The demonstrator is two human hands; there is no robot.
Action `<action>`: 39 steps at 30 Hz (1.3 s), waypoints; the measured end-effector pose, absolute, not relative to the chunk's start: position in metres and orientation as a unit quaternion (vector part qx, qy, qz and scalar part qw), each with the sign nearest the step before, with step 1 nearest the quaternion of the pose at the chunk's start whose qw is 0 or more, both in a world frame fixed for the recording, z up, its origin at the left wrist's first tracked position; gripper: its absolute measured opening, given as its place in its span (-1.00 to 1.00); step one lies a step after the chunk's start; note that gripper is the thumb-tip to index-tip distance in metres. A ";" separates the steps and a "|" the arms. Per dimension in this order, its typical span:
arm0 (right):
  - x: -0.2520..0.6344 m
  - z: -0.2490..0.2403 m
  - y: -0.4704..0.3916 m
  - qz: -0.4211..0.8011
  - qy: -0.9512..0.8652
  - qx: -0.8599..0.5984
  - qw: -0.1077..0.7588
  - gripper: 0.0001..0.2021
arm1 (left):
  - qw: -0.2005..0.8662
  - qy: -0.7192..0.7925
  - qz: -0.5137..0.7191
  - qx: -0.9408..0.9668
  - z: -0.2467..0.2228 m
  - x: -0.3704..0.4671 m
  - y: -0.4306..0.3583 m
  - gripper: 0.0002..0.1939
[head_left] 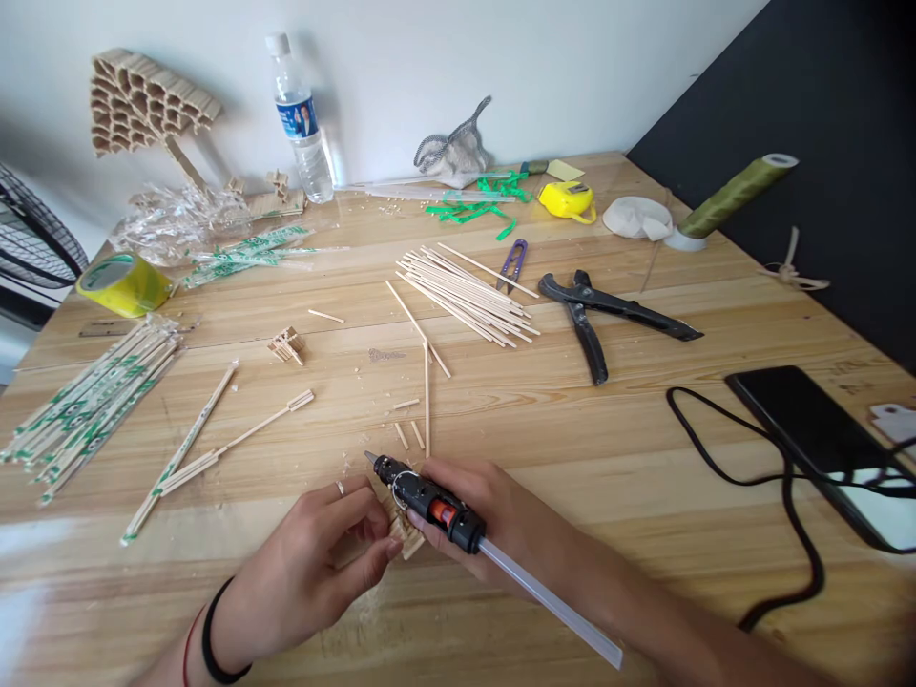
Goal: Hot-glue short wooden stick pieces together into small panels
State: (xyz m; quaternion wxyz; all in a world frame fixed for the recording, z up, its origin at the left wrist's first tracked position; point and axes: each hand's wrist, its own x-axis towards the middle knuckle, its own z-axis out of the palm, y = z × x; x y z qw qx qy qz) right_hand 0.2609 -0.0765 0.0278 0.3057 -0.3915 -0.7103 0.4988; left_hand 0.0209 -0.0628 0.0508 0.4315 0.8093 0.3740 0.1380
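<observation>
My right hand (476, 496) is closed around a black glue gun (429, 506), its nozzle pointing up and left and a clear glue stick (551, 596) sticking out of its back. Below the gun is a small piece made of short wooden sticks (413, 542). My left hand (343, 544) pinches at the left side of that piece, thumb and fingers bent; the gun and fingers hide much of it. Short cut sticks (409, 436) lie just beyond the nozzle, beside a longer thin stick (427, 396).
A pile of thin sticks (465, 296), purple snips (512, 265) and a black cutter (608, 310) lie further back. Wrapped chopsticks (100, 401) and yellow tape (125, 284) are at left. A phone (808, 429) and black cable (791, 496) lie at right. A bottle (301, 129) stands behind.
</observation>
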 end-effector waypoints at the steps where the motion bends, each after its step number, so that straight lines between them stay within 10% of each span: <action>1: 0.261 0.028 -0.077 0.499 -0.710 -0.390 0.306 -0.91 | 0.431 0.374 0.139 0.810 0.051 0.021 -0.063 -0.82; 28: 0.255 0.029 -0.077 0.414 -0.686 -0.479 0.357 -0.81 | 0.366 0.397 0.186 0.821 0.045 0.021 -0.066 -0.88; 39: 0.256 0.031 -0.076 0.444 -0.670 -0.467 0.368 -0.80 | 0.422 0.258 0.057 0.867 0.065 0.025 -0.062 -0.50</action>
